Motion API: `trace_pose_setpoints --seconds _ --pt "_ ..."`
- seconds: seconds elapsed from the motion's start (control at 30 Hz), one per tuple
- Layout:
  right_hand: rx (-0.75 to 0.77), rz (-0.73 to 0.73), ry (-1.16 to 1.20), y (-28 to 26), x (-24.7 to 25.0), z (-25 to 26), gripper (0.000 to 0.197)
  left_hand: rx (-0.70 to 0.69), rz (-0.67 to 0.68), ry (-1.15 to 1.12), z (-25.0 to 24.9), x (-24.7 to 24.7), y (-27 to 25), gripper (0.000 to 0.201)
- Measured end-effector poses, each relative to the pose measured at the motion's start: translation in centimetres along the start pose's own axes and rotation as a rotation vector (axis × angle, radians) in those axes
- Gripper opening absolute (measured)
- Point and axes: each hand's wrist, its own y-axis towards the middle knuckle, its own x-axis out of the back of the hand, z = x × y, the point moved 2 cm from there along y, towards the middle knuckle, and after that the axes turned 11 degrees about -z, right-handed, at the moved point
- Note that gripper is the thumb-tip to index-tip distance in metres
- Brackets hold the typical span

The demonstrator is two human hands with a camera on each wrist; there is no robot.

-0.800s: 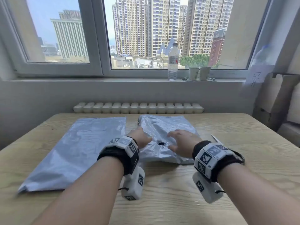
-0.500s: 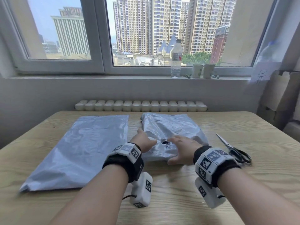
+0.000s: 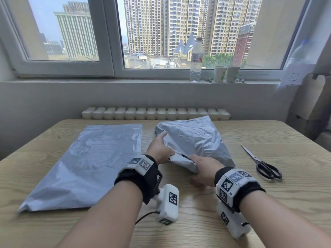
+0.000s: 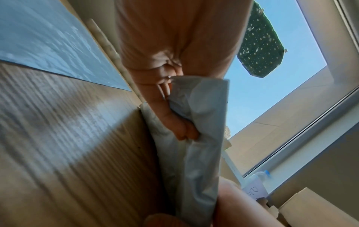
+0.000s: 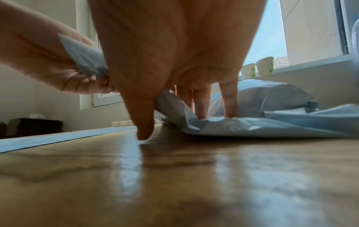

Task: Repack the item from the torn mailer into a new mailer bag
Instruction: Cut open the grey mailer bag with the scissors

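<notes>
The torn mailer [image 3: 195,138], grey and crumpled with something bulky inside, lies at the table's middle, a dark tear [image 3: 183,155] near its front edge. My left hand [image 3: 159,151] grips its near-left corner and holds it raised; in the left wrist view the curled fingers [image 4: 180,130] bunch the plastic [image 4: 202,153]. My right hand [image 3: 204,169] rests on the near edge. Its straight fingers [image 5: 202,104] press the mailer [image 5: 272,124] down, and the thumb tip touches the wood. The new mailer [image 3: 89,161] lies flat to the left. The item itself is hidden.
Black-handled scissors [image 3: 263,163] lie on the wooden table [image 3: 197,230] to the right of the torn mailer. A water bottle [image 3: 196,59] and two paper cups [image 3: 226,74] stand on the window sill. Cardboard [image 3: 313,104] leans at the far right.
Both hands have drawn back from around the tear to the mailer's near edge. The left hand has taken hold of the corner and lifted it.
</notes>
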Motion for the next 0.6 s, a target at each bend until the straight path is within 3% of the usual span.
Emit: trace_pose_setpoints --seconds 0.13,0.23,0.37,0.47,0.53,0.6 --pt "-0.084 -0.145 -0.026 -0.2 1.2 -0.4 0.04 0.021 0.045 -0.128 -1.3 0.3 -0.3 0.037" --pt "-0.145 -0.237 0.003 -0.5 2.4 -0.8 0.034 0.004 0.03 -0.158 -1.6 0.9 -0.6 0.027" --pt "-0.185 -0.333 0.094 -1.1 4.2 -1.3 0.017 0.067 0.026 -0.281 -2.3 2.2 -1.1 0.035" --pt "-0.171 -0.412 0.11 -1.4 5.7 -1.3 0.006 0.047 0.047 -0.182 -1.7 2.8 -0.9 0.059" --pt "-0.155 -0.467 0.111 -1.7 6.7 -1.2 0.011 -0.031 0.048 -0.049 -1.6 3.1 -0.9 0.077" --pt "-0.148 -0.527 0.123 -2.1 7.6 -1.1 0.028 -0.076 0.059 0.032 -1.7 3.2 -0.9 0.09"
